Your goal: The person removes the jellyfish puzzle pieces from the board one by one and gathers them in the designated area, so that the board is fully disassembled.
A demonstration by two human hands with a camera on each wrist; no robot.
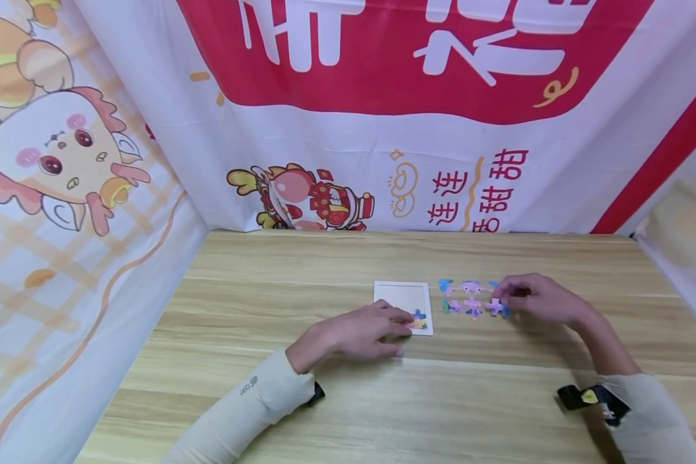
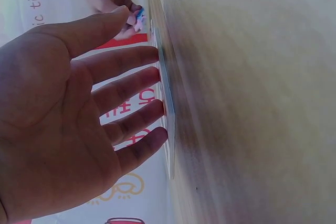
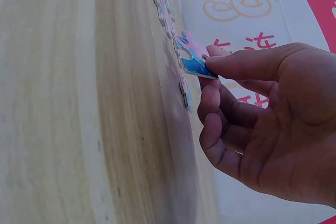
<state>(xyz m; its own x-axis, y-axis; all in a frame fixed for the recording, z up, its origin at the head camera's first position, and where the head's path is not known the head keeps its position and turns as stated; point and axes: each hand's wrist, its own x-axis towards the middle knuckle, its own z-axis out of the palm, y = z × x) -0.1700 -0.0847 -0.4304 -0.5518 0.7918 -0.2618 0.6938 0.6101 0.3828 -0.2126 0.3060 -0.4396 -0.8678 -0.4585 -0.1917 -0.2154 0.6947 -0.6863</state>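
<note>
1. The backdrop cloth (image 1: 348,138) stands behind everything. Its red panel (image 1: 383,93) carries big white strokes cut off by the top edge of the view; below, in red, I read 连连 and 甜甜, with another character partly cut off. The left wrist view catches a fragment, "ic time".
2. The wood-grained table (image 1: 354,412) spreads beneath both my arms.
3. My left sleeve (image 1: 240,409) bears small dark lettering that looks like "Lets"; the rest is too small to read.
4. My left hand (image 1: 362,330) lies wide: four fingers nearly straight and slightly apart, thumb well clear of them, tips touching the near side of the frame.
5. My right hand (image 1: 542,298) pinches narrowly, thumb against index finger, the other fingers curled in.
6. The white puzzle frame (image 1: 403,295) sits flat on the table, with joined pieces (image 1: 419,319) in its near right corner.
7. The loose pieces (image 1: 472,303), pink, purple and blue, lie in two rows just right of the frame.
8. The pink-and-blue piece (image 3: 193,65) is tilted between my right thumb and index finger, at the right end of those rows.
</note>
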